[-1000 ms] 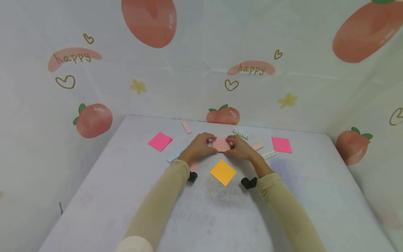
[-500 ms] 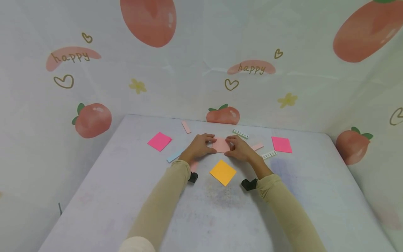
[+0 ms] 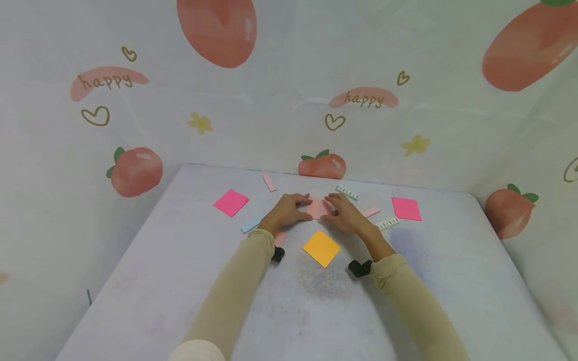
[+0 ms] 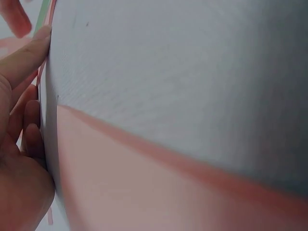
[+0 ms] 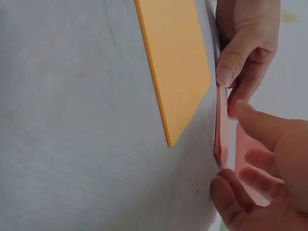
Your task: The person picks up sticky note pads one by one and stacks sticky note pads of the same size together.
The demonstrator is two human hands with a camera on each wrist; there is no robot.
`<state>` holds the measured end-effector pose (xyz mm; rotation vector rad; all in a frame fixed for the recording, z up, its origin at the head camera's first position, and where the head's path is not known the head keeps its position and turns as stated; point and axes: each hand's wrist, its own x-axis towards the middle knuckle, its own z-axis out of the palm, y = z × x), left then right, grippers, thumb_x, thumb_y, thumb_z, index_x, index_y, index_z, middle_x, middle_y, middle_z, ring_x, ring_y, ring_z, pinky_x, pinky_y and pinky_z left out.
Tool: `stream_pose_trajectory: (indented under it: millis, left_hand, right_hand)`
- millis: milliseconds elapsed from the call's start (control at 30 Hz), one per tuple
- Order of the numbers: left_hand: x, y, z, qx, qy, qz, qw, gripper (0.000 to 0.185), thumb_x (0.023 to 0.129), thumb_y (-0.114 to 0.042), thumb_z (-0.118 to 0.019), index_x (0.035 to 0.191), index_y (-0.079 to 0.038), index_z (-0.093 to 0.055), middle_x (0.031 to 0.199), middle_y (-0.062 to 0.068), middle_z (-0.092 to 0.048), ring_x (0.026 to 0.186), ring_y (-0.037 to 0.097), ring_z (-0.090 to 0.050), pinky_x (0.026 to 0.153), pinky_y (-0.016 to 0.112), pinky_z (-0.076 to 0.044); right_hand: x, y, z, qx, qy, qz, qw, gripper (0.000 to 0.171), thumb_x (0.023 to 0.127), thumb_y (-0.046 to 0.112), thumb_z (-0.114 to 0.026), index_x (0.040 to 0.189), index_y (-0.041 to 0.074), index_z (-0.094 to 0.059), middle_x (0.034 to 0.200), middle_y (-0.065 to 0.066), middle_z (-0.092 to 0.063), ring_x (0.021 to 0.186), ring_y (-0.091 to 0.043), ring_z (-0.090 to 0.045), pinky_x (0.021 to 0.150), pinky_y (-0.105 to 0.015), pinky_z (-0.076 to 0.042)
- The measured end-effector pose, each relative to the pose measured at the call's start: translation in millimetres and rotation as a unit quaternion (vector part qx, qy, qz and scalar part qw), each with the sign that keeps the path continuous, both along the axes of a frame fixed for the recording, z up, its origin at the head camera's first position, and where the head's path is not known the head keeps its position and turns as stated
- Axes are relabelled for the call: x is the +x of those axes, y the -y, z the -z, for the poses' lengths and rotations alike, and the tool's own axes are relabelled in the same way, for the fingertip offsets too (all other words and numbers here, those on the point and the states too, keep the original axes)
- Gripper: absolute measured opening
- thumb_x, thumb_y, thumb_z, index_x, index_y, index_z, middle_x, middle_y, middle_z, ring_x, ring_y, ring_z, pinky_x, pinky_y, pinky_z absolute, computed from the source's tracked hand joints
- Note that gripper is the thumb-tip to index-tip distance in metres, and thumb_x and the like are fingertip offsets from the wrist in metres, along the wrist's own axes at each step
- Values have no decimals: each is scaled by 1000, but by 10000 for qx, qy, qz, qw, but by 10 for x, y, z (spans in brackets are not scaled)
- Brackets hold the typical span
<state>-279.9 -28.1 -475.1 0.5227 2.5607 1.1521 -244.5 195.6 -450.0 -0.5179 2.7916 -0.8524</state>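
Note:
A small light pink paper [image 3: 318,207] lies on the white table [image 3: 180,281], far from me in the middle. My left hand [image 3: 286,210] pinches its left edge, and my right hand [image 3: 345,213] holds its right side with curled fingers. In the right wrist view the pink paper [image 5: 222,126] shows a raised folded edge, with the left hand's thumb [image 5: 231,62] pressing on it and the right hand's fingers [image 5: 260,168] round it. An orange square paper [image 3: 321,248] lies flat just in front of both hands. The left wrist view shows only my left fingers [image 4: 21,120] against the table.
Two magenta square notes [image 3: 231,202] [image 3: 406,208] lie to the left and right. Thin strips are scattered about: a pink strip [image 3: 269,182], a blue strip [image 3: 251,224], a green printed strip [image 3: 346,192] and a white printed strip [image 3: 387,223]. A patterned cloth wall [image 3: 289,100] backs the table.
Both hands stay on the pink paper with only slight finger movement. The view has shifted a little.

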Motion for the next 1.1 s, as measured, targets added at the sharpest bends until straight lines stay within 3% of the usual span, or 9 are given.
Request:
stream_pose_trajectory:
  millis: [167,333,433,633,733,1100]
  left_hand:
    - [0,-3,-12,-23,-26,-29,10000,57,87,-27,-83,140,-16,-64,158,-5,-49,153,20,-36,125,40,-30]
    - [5,0,-13,-71,-61,-27,10000,58,87,-27,-82,140,-16,-63,158,-4,-49,153,20,-36,126,40,-29]
    - [7,6,-6,-71,-64,-29,10000,58,87,-28,-82,141,-16,-63,158,-4,-49,153,21,-36,126,41,-29]
    - [9,7,17,20,76,-111,9999,60,86,-28,-83,142,-18,-62,159,-7,-46,155,21,-33,126,44,-28]
    - [14,7,15,29,122,-126,9998,60,87,-28,-83,142,-18,-62,159,-8,-46,155,20,-33,126,44,-27]
    - [3,0,40,-72,88,-131,9999,59,87,-31,-82,141,-20,-62,159,-9,-46,155,19,-33,126,44,-27]
  right_hand:
    - [83,44,-43,556,-784,116,9953,67,99,33,-67,151,-3,-42,159,-25,-36,144,-49,-39,118,-63,-34]
    - [150,86,-49,1478,-1374,259,9791,75,98,48,-65,154,4,-41,161,-19,-36,138,-52,-44,113,-65,-38]
    - [193,96,-61,1765,-1351,329,9744,82,96,59,-61,158,9,-36,166,-16,-30,142,-50,-41,113,-65,-38]
    - [295,78,-56,2131,-1183,184,9697,91,95,71,-50,164,18,-22,172,-16,-10,156,-49,-15,122,-69,-18]
    - [361,65,-59,2268,-1148,46,9671,94,94,73,-48,165,19,-18,173,-16,-2,157,-50,-8,121,-73,-13]
    - [589,16,-43,2408,-1398,-350,9598,100,90,74,-55,164,17,-20,173,-15,-8,157,-47,-12,120,-72,-17]
